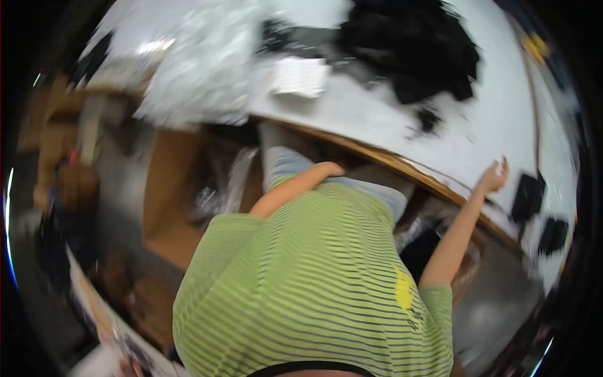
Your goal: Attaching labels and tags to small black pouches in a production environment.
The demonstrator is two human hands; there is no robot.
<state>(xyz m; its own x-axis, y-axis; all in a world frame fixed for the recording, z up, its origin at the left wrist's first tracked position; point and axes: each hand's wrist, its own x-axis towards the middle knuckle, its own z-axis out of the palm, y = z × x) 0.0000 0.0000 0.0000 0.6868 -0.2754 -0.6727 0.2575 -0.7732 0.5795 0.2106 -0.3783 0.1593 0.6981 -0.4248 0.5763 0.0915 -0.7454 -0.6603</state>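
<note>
My right hand [493, 178] is over the right part of the white tabletop [389, 129], near its front edge. Its fingers are curled, with a small white spot between them; blur hides what that is. To its right lie flat black pieces [528, 196]. My left hand [330, 168] is at my waist, by the table's front edge. Its fingers are turned down and hidden, so I cannot tell whether it holds anything. A heap of black items [411, 47] lies at the back of the table, with a small black clump [428, 119] in front of it.
A pile of see-through plastic bags [204, 63] covers the table's left part, beside a stack of white paper [300, 77]. Below stands an open cardboard box [168, 198] with plastic inside. Another plastic-lined box [471, 257] is under my right arm. Another person's hand [129, 367] shows at the lower left.
</note>
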